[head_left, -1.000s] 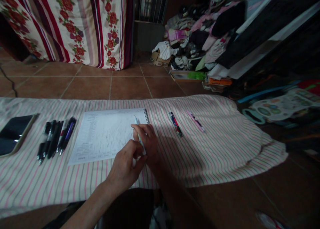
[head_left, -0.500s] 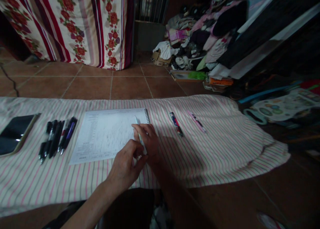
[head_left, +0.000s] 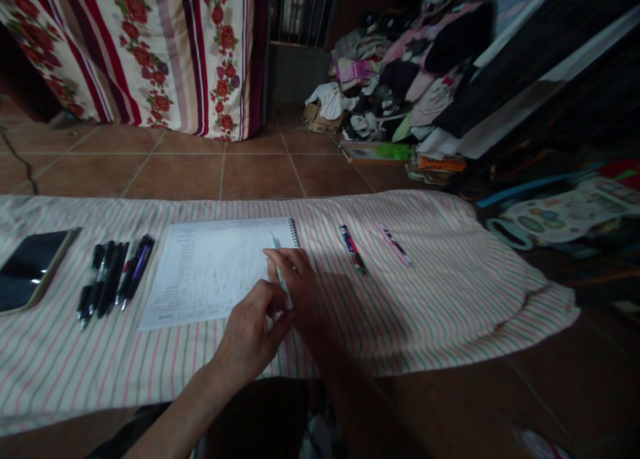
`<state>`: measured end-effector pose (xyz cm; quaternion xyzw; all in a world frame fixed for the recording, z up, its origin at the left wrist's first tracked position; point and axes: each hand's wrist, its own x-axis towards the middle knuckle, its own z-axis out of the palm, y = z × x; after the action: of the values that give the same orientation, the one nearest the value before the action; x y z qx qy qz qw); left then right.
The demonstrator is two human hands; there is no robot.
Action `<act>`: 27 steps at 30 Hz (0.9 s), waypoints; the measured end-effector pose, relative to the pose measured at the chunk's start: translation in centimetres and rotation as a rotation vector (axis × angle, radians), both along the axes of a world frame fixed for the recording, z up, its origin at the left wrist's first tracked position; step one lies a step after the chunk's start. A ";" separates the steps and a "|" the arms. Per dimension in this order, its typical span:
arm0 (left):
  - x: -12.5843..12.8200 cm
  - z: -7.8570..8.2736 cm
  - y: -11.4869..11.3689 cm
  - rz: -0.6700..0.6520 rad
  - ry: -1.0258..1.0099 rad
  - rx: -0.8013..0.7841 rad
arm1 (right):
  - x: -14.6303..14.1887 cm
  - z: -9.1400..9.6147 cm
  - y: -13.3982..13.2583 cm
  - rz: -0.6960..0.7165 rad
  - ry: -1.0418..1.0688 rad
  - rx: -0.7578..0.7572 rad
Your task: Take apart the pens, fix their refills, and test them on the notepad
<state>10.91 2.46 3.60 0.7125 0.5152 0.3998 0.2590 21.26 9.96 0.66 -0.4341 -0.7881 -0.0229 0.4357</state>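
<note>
A light-coloured pen [head_left: 273, 241] lies slantwise over the spiral notepad [head_left: 225, 259], one end pointing away from me. My right hand [head_left: 297, 279] is closed around it at the pad's right edge. My left hand [head_left: 257, 325] is closed too, thumb and fingertips pinched at the pen's near end; the exact contact is partly hidden by the fingers. Printed lines run down the left side of the pad's page. Right of my hands lie a dark pen with red and blue [head_left: 353, 249] and a pink pen [head_left: 393, 244].
Several pens [head_left: 113, 279] lie side by side left of the pad, with a dark-screened tablet or phone [head_left: 33, 269] beyond them. A striped cloth [head_left: 440, 299] covers the surface. Past it are a tiled floor [head_left: 190, 169], a flowered curtain [head_left: 165, 52] and piled clothes [head_left: 395, 72].
</note>
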 end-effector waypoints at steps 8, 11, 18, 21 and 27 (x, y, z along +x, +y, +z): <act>-0.1 -0.2 0.1 -0.012 0.002 0.008 | 0.0 -0.1 0.1 -0.002 0.013 -0.009; -0.1 -0.2 0.0 -0.012 0.005 -0.002 | 0.0 0.0 0.1 -0.009 0.023 0.002; -0.1 -0.3 0.1 -0.015 0.016 0.002 | 0.0 -0.3 0.2 -0.014 0.026 -0.023; 0.0 -0.3 0.1 -0.007 0.011 0.005 | 0.0 -0.4 0.3 -0.010 0.023 -0.022; 0.0 -0.3 0.1 -0.010 0.015 0.018 | 0.0 -0.4 0.4 -0.018 0.022 -0.003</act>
<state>10.86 2.55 3.34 0.7205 0.5098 0.3976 0.2508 21.27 10.32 0.31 -0.4422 -0.7794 -0.0207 0.4434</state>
